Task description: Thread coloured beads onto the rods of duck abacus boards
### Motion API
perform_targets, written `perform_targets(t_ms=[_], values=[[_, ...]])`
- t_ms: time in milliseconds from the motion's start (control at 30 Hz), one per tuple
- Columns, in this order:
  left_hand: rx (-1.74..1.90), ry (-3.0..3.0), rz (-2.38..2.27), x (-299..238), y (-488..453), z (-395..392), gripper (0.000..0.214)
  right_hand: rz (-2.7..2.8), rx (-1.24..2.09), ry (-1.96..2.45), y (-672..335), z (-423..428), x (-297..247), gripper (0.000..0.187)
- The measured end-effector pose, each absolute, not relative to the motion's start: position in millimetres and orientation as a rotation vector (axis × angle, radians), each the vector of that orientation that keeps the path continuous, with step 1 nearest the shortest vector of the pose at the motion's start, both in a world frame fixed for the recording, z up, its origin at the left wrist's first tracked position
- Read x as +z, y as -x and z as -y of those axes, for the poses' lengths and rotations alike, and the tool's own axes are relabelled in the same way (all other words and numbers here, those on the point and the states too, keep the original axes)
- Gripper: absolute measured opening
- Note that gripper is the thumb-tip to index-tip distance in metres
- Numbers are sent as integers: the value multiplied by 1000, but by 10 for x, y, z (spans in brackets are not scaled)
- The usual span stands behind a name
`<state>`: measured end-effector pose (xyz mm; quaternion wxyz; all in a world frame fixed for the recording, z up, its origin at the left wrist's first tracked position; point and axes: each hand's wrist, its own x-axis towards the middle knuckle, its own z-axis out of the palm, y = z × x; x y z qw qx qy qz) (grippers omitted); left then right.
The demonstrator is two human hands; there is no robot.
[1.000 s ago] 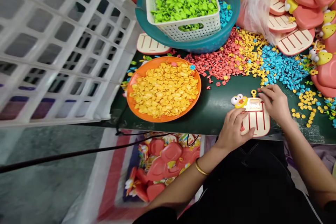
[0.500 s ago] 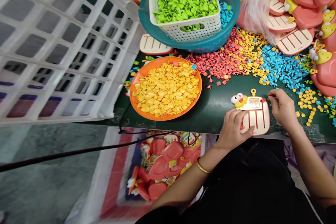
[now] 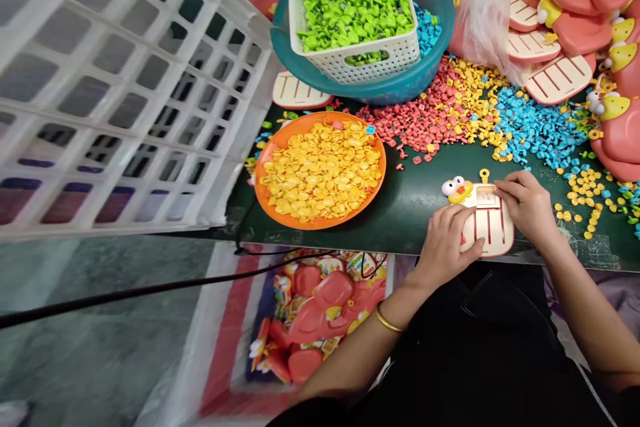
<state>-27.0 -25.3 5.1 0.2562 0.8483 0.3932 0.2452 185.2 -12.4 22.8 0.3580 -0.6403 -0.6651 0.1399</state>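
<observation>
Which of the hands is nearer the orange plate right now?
Left. The left hand rests on the left side of the cream board, to the right of the orange plate; the right hand is farther right, at the board's upper right corner.

This looks like a workshop or small factory for plastic toys: a dark green worktop (image 3: 410,197) carries loose heaps of tiny red plastic pieces (image 3: 415,123) and tiny blue plastic pieces (image 3: 535,127), a white perforated plastic basket (image 3: 370,68) of bright green parts (image 3: 355,0), and a round orange plastic dish (image 3: 320,225) of flat yellow parts (image 3: 320,170). Look-alike rounded red plastic toy bodies (image 3: 583,33) lie piled at the right, and bare grey floor (image 3: 100,347) shows below.
</observation>
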Motion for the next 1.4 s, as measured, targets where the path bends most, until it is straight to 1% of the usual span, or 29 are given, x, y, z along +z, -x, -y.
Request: perform_targets(t_ms=[233, 300, 500, 667, 867, 1067, 1133, 1233, 1300, 1400], values=[[647, -2328, -1152, 52, 238, 274, 51, 1623, 607, 1677, -1926, 157, 286, 18], [645, -2319, -1141, 46, 236, 272, 51, 1612, 628, 1691, -1908, 153, 295, 18], [690, -2306, -1121, 21, 234, 273, 50, 1619, 385, 1787, -1837, 251, 239, 19], [756, -2285, -1090, 12, 230, 264, 48, 1814, 345, 1665, -1799, 473, 236, 26], [828, -2264, -1069, -25, 226, 264, 41, 1797, 214, 1685, -1844, 455, 231, 23], [851, -2242, -1069, -41, 215, 267, 38, 1960, 315, 1539, -1848, 562, 209, 29], [858, -2235, -1058, -45, 220, 263, 38, 1976, 401, 1476, -1757, 430, 255, 31], [857, -2246, -1064, -40, 228, 272, 42, 1998, 537, 1392, -1477, -48, 383, 30], [798, -2302, -1073, -18, 233, 280, 46, 2069, 538, 1423, -1232, -461, 459, 28], [638, -2405, -1051, 36, 240, 273, 42, 2371, 565, 1546, -985, -939, 469, 26]])
